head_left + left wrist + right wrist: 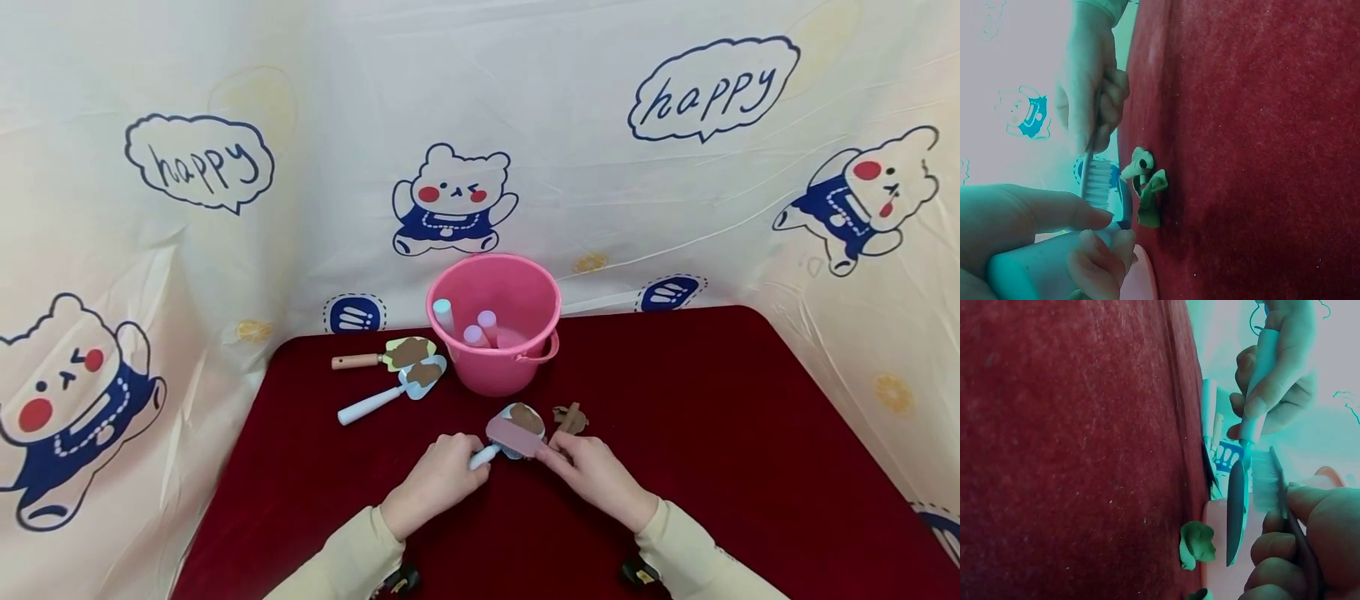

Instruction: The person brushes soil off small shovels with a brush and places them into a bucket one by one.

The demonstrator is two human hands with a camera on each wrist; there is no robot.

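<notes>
My left hand (446, 475) grips the pale blue handle of a small trowel (483, 456), its thumb lying along the handle in the left wrist view. On the trowel's blade lies a brown patch (527, 416). My right hand (603, 477) holds a dusty-pink brush (513, 436) by its handle, over the blade. White bristles (1265, 481) face the trowel blade (1235, 512) in the right wrist view; whether they touch it I cannot tell. Just beyond my right hand, crumpled brown pieces (572, 418) lie on the cloth.
Behind the hands stands a pink bucket (491, 372) with several pastel-ended sticks or handles inside. To its left lie a wooden-handled trowel (356, 361) and another pale blue trowel (369, 406), both with brown patches. A dark red cloth (735, 417) covers the table; printed fabric (570, 192) hangs around it.
</notes>
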